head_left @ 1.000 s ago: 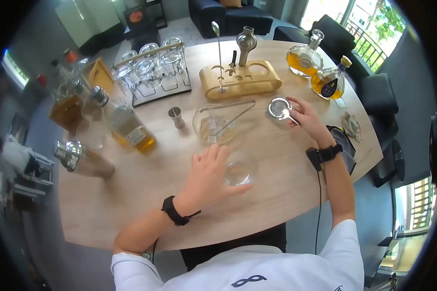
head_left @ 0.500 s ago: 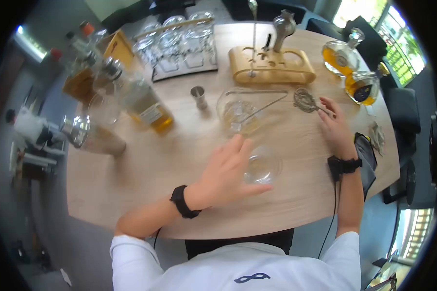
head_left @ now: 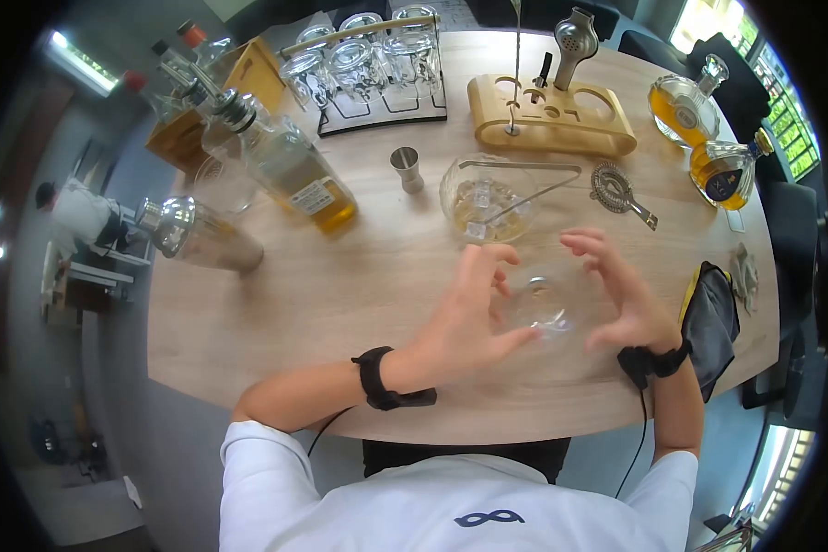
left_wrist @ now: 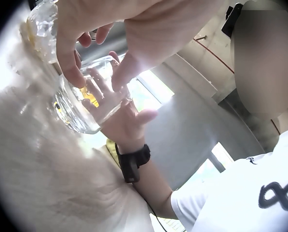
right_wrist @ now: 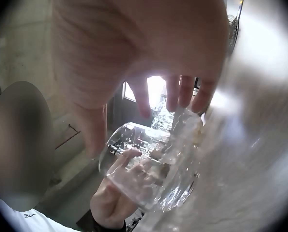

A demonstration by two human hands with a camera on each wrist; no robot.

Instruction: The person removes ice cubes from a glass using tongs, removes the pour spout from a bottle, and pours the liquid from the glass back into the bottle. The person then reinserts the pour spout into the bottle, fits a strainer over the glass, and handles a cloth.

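Observation:
A clear, empty-looking glass (head_left: 550,311) stands on the table between the two hands. On its left side is the left hand (head_left: 460,317), thumb extended and fingers loosely bent; whether it touches the glass is unclear. The right hand (head_left: 630,299) is spread at the other side, fingers bent and apart from the glass. In the left wrist view, the left thumb and fingers surround the upper part of the glass (left_wrist: 78,113). The right wrist view has the right fingers beside the glass (right_wrist: 163,179). A strainer (head_left: 609,186) lies flat beyond the right hand.
Behind the glass stand an ice bowl (head_left: 497,207) with tongs (head_left: 524,168) across it, and a jigger (head_left: 408,172). A shaker (head_left: 198,237) and bottle (head_left: 308,184) are left; a glass rack (head_left: 382,112), wooden stand (head_left: 552,129) and decanters (head_left: 685,110) line the back.
The right hand has let go of the strainer, now lying on the table, and has come back to the glass's right side. The left hand remains by the glass. The head view has shifted.

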